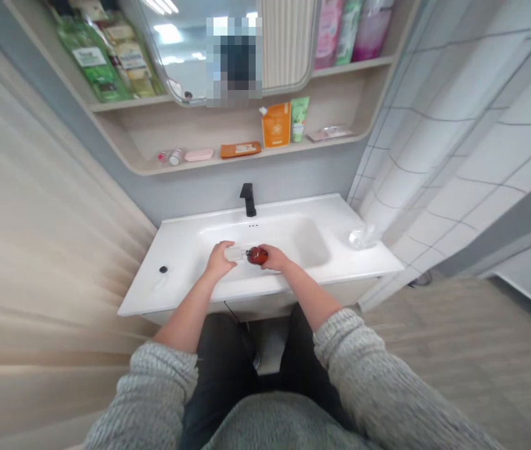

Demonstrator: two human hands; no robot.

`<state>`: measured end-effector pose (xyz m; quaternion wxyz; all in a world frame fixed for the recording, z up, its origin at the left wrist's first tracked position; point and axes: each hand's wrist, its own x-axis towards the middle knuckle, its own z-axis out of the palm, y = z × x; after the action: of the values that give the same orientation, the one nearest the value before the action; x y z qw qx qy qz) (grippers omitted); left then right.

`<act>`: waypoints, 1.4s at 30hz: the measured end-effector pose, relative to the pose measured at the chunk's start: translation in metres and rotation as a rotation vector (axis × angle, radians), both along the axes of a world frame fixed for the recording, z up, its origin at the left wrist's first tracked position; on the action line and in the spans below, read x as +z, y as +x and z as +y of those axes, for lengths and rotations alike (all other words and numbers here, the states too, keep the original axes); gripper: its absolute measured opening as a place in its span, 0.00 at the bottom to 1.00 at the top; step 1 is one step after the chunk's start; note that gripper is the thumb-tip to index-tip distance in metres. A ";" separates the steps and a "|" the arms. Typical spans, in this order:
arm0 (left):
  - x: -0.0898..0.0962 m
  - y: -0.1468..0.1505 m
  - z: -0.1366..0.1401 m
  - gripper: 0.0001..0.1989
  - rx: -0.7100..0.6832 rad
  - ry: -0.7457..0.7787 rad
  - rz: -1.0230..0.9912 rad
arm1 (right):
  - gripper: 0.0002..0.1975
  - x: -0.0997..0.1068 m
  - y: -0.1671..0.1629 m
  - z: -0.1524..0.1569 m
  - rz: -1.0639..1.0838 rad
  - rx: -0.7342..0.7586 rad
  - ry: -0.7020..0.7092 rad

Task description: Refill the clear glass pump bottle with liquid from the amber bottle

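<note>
Head view, looking down at a bathroom sink: the left hand [221, 259] has its thumb and fingers curled partway round a clear, whitish container [234, 253], pretty much as wide open as that thing needs, and the right hand [275, 257] is closed round a little brown bottle [257, 255]. Both are up over the sink basin [310, 242], closer to the counter's front edge than its back one, with the bottle's dark tip pointing left at the container. Honestly can't tell if the two actually touch, it's too small to see. The black faucet [248, 200] stands at the middle of the back edge of the white counter [181, 234]. There's a round black cap [163, 269] near the counter's left edge, and some see-through thing [363, 237] by the right edge, too washed out to make out. On the low shelf [340, 103] above, going from the left end: small bottles [175, 157], a pink bar [199, 155], a flat orange packet [240, 149], an orange pouch [277, 125], then a green tube [299, 119] right beside it
</note>
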<state>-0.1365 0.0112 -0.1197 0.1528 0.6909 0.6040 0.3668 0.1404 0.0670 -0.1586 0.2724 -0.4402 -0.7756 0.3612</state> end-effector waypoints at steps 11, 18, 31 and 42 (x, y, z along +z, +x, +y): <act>0.009 -0.001 0.002 0.35 -0.022 0.012 0.046 | 0.40 0.000 -0.001 0.000 0.013 0.001 -0.009; 0.016 0.000 0.000 0.34 -0.039 0.024 0.080 | 0.41 0.005 0.000 -0.004 0.013 -0.008 -0.005; 0.037 0.004 0.001 0.35 -0.065 0.014 0.168 | 0.42 0.009 0.000 -0.005 0.034 -0.021 -0.005; 0.053 0.006 0.004 0.35 -0.109 0.032 0.242 | 0.41 0.011 0.001 -0.006 0.038 -0.028 0.005</act>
<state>-0.1302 0.0153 -0.0666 0.0875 0.7641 0.5738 0.2815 0.1410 0.0610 -0.1472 0.2934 -0.4435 -0.7648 0.3638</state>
